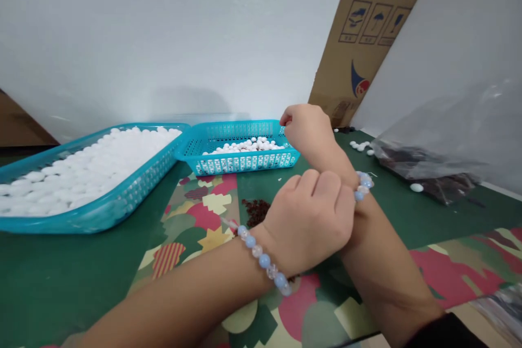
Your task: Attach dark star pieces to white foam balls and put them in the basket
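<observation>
My left hand (pixel 312 223) is closed, its curled fingers against my right wrist; anything inside the fingers is hidden. A blue and clear bead bracelet (pixel 264 261) circles the left wrist. Beyond it, my right hand (pixel 305 126) is bent down with its fingers curled together at the right end of a blue basket (pixel 248 163); what they hold, if anything, cannot be seen. A similar bracelet (pixel 362 186) is on the right wrist. White oval pieces (pixel 261 144) lie in the basket. Dark reddish-brown crumbs (pixel 256 211) lie left of my left hand.
A larger blue basket (pixel 118 204) full of white pieces stands at the left. At the right are a clear plastic bag (pixel 440 168) with dark material and loose white pieces (pixel 361 146). A cardboard sheet (pixel 367 27) leans at the back. Patterned paper (pixel 191 217) covers part of the green table.
</observation>
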The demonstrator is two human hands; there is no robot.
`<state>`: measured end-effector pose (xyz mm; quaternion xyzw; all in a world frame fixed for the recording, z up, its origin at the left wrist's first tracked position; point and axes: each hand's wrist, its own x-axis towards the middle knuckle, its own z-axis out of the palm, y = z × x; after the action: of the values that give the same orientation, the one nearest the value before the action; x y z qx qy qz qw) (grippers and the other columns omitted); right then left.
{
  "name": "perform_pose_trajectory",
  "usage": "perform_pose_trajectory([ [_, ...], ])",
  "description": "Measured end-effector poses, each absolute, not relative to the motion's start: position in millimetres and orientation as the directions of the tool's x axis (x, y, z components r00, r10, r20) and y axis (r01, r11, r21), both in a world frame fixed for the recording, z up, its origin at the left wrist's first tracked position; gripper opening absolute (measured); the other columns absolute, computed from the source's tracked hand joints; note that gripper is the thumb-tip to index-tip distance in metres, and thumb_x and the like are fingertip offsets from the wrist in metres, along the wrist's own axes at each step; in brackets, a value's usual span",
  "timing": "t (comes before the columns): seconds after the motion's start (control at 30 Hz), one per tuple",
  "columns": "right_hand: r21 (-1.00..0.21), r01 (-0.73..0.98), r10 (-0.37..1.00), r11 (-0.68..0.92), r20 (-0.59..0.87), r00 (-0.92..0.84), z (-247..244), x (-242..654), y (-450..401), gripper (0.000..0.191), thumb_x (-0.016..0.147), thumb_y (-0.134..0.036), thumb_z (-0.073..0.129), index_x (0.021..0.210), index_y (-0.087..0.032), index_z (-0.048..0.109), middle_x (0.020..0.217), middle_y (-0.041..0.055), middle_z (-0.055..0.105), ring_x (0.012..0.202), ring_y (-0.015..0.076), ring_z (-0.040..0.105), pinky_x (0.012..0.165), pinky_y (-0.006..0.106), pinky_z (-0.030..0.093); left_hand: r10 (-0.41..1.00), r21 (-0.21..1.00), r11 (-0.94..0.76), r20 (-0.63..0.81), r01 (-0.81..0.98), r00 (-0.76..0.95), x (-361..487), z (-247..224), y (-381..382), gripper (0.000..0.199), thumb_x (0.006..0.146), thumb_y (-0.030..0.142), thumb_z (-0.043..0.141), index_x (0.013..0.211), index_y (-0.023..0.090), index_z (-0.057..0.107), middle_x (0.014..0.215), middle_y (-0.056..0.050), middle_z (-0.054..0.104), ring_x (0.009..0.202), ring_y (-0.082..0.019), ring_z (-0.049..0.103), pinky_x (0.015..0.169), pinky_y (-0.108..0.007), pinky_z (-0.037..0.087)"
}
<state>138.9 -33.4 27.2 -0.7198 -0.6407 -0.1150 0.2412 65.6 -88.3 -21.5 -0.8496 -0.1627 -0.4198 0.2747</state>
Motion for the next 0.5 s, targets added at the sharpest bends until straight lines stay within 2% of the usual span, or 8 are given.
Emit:
perform_pose_trajectory([
  [0.37,-0.206,0.976,0.926,-0.065,0.352,0.136,22,127,-28,0.027,0.06,-0.003,0.034,0.072,-0.016,0.055,0.073,0.0067,0.055,0.066,0.018,0.05,0.048,0.024,0.032,0.164,-0.241,-0.804,0.789,0.543,0.593,58,-12,-77,0.014,0.053,0.008,0.035,0.053,0.012,0.048,0.048,-0.004,0.045,0.049,-0.015,0.041,0.041,-0.024,0.033],
  [0.5,-0.218,0.971,0.929,-0.098,0.329,0.167,24,123,-32,0.025,0.059,-0.004,0.036,0.071,-0.017,0.054,0.069,0.0059,0.054,0.061,0.017,0.05,0.045,0.023,0.031,0.33,-0.117,-0.824,0.697,0.555,0.637,54,-2,-79,0.009,0.055,0.013,0.039,0.052,0.013,0.047,0.05,-0.003,0.044,0.05,-0.014,0.039,0.044,-0.024,0.032],
])
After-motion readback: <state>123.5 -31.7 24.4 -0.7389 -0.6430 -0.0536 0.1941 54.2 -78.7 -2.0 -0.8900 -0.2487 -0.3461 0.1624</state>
